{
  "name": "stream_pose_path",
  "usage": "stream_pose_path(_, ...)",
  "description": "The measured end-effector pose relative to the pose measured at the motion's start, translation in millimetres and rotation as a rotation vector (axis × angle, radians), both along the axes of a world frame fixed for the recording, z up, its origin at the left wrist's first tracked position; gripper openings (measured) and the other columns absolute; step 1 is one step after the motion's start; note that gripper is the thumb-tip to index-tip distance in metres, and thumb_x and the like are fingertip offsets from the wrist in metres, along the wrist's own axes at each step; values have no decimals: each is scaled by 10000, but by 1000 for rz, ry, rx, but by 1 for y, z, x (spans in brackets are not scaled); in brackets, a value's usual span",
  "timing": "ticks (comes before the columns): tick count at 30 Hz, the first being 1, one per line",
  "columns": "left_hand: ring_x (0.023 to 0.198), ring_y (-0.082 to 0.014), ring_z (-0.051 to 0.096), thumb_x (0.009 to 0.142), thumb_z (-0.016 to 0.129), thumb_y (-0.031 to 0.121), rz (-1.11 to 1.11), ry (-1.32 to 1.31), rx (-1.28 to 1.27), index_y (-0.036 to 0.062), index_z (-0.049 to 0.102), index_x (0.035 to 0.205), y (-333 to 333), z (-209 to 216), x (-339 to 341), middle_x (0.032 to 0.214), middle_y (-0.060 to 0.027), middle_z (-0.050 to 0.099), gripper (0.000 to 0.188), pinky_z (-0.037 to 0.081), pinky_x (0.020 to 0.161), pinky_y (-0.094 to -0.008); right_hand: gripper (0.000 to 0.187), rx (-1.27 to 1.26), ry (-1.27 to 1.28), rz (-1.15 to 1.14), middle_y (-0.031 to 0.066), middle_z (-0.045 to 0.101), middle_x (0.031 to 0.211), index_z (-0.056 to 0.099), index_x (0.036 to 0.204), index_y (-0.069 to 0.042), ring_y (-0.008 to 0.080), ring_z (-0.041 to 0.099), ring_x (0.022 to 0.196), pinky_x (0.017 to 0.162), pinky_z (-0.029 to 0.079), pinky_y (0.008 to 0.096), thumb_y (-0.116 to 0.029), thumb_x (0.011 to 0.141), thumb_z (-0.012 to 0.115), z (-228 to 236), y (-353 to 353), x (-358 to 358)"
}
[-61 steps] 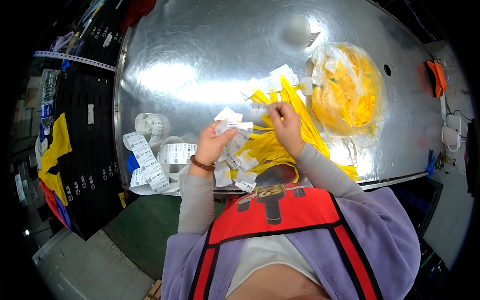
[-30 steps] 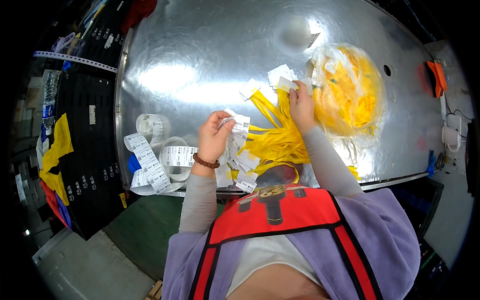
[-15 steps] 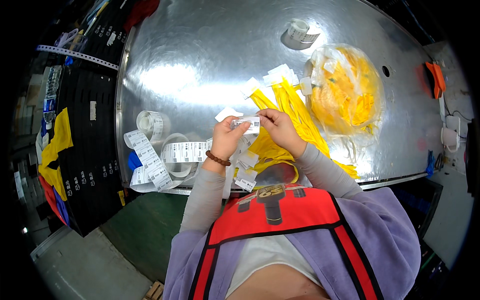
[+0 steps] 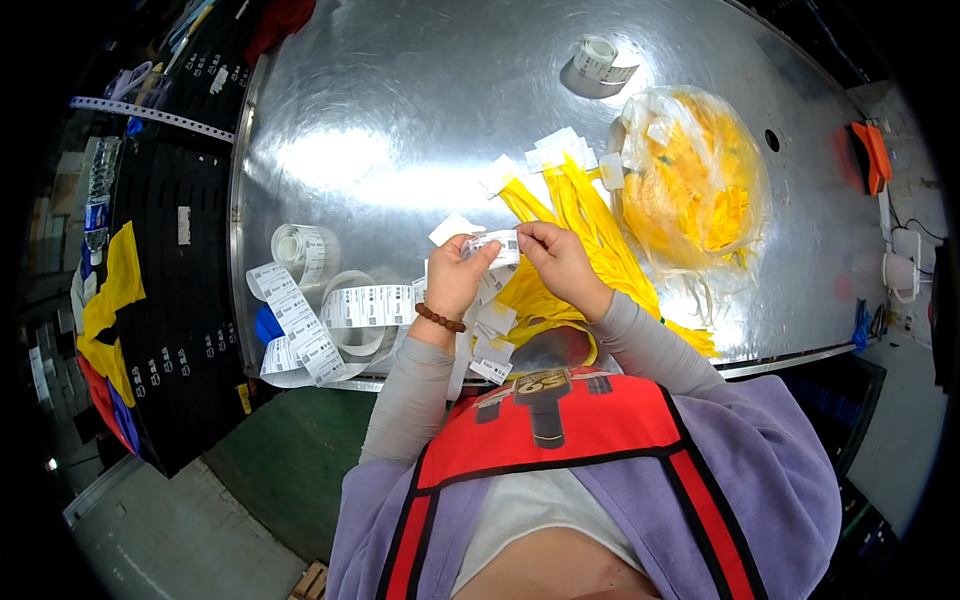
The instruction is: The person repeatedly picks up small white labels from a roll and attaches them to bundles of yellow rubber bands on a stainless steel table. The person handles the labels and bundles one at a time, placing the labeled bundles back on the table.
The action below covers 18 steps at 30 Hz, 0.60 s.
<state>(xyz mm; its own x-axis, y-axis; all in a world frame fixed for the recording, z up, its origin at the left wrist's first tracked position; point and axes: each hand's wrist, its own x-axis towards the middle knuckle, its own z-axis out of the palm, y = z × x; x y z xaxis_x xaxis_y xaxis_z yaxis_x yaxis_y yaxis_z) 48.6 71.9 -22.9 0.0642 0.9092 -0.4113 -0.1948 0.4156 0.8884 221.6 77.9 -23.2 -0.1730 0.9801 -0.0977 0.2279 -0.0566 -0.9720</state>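
Between my hands is a white printed label (image 4: 492, 249), held above the near edge of the metal table. My left hand (image 4: 454, 283) pinches its left part, thumb on top. The fingers of my right hand (image 4: 566, 268) are pinched together at the label's right edge. Beneath and beside my hands lies a bundle of yellow straps (image 4: 585, 215) with white tags on their far ends. Small loose labels (image 4: 492, 357) lie close to my left wrist. A long printed label strip (image 4: 370, 306) curls over the table left of that wrist.
A clear plastic bag (image 4: 690, 180) packed with yellow straps sits at the right on the metal table (image 4: 400, 110). Farther back stands a label roll (image 4: 597, 62). Another roll (image 4: 299, 245) lies at the left. Black crates (image 4: 180, 300) stand along the table's left side.
The label has tilted and bent slightly between my fingers. My right fingertips have shifted a little at its right edge. Everything else stays put.
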Motion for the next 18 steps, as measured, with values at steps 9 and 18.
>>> stream_pose_path(9,786,-73,605,842,690,109,-25,-4,-5,7,629,1000,2,-5,-1,915,-36,669,197,486,701,-215,201,-28,70,16,123,647,851,624,1006,23,201,614,756,694,479,297,-131,890,567,4,0,-2)
stream_pose_path(18,818,-78,604,821,703,82,-83,-16,58,18,628,979,3,1,1,921,-41,666,186,485,733,-216,142,23,51,-31,95,606,754,573,913,18,139,577,671,608,470,280,-116,874,595,12,1,-10)
